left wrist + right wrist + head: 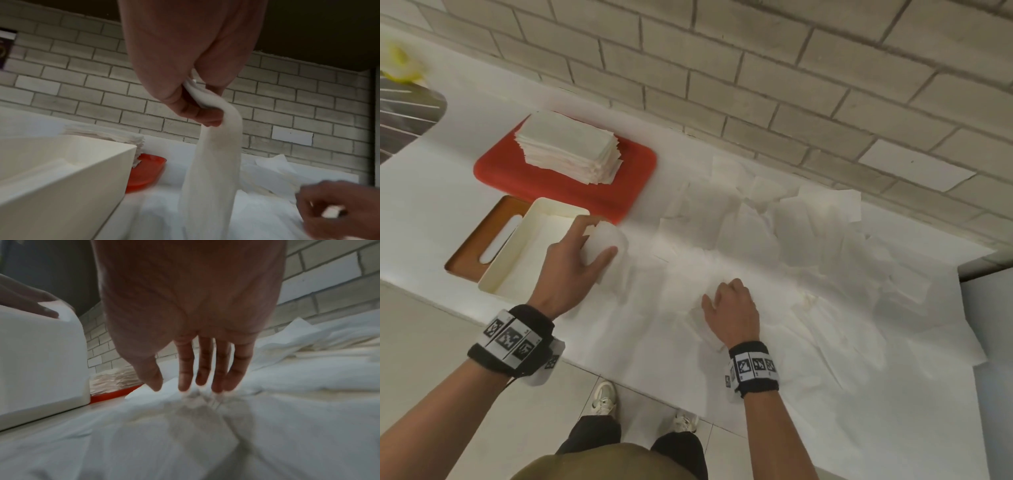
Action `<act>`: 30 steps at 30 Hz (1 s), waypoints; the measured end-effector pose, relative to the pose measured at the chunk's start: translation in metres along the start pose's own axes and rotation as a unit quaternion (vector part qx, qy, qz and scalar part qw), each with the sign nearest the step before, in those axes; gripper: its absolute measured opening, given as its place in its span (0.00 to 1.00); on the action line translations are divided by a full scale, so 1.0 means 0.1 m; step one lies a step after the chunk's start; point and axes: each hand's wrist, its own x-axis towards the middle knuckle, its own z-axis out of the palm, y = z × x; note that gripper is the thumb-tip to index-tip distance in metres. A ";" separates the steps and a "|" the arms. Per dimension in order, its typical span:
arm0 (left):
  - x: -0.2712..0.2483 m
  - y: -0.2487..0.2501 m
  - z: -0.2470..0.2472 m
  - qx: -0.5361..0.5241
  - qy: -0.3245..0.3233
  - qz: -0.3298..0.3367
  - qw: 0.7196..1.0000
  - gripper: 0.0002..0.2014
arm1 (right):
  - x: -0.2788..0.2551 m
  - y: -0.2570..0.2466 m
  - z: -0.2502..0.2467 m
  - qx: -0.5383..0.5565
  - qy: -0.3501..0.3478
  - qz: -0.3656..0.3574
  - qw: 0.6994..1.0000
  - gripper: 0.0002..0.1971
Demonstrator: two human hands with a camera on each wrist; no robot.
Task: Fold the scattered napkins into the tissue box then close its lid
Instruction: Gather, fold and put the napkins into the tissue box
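My left hand (582, 253) grips a folded white napkin (607, 245) at the near right corner of the open cream tissue box (500, 270). In the left wrist view my fingers (197, 112) curl round that napkin (213, 154), which hangs down beside the tissue box (61, 175). The box's brown lid (479, 236), with its long slot, lies flat under the box's left side. My right hand (729, 308) reaches down with straight fingers (205, 363) onto the scattered napkins (195, 426) spread over the counter, touching them and holding nothing.
A tall stack of folded napkins (570, 147) sits on a red tray (558, 185) behind the box. Loose napkins (808, 246) cover the counter to the right, up to the brick wall (756, 85). A sink (400, 113) lies far left. The counter edge runs close to my legs.
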 end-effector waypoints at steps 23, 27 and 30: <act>0.11 0.05 -0.45 -0.022 -0.122 0.046 0.991 0.27 | 0.22 -1.09 -1.00 0.415 -0.172 -0.164 0.878 0.10; 0.14 0.17 -0.51 -0.085 -0.143 0.094 0.982 0.29 | 0.20 -1.59 -1.05 0.430 -0.144 -0.159 0.877 0.17; 0.21 0.18 -0.65 0.003 -0.102 0.114 0.988 0.12 | 0.22 -1.79 -0.94 0.426 -0.124 -0.152 0.883 0.20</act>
